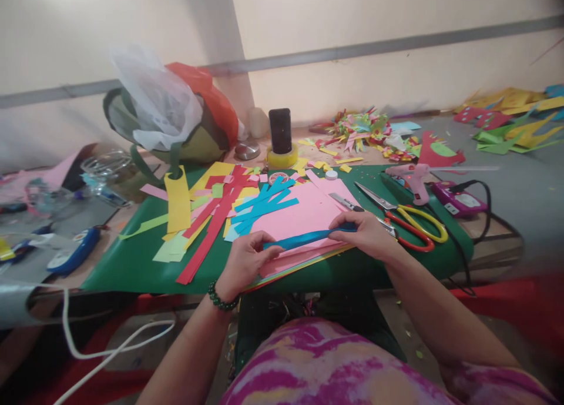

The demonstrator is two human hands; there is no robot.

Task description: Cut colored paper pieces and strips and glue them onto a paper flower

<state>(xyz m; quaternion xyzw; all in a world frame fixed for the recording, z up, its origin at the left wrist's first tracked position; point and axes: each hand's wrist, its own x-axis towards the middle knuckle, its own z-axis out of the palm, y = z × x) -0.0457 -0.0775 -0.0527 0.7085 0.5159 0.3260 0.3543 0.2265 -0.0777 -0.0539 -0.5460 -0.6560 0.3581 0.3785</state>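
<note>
A blue paper strip (pixel 304 238) is stretched level between my two hands, just over the near part of a stack of pink paper sheets (pixel 304 208). My left hand (pixel 253 255) pinches its left end, and my right hand (pixel 365 231) pinches the right end between thumb and fingers. More blue strips (pixel 264 208) lie crossed on the left side of the pink stack. Beyond my right hand rest a utility knife (pixel 346 203) and scissors (pixel 408 217) with red and yellow handles.
A green mat (pixel 145 267) covers the table. Red strips (pixel 215 223) and yellow paper pieces (pixel 178 202) lie left. A phone (pixel 281 130) leans upright on a tape roll (pixel 282 158). At right are a pink glue gun (pixel 414 178) and a purple power socket (pixel 460 199) with a black cord.
</note>
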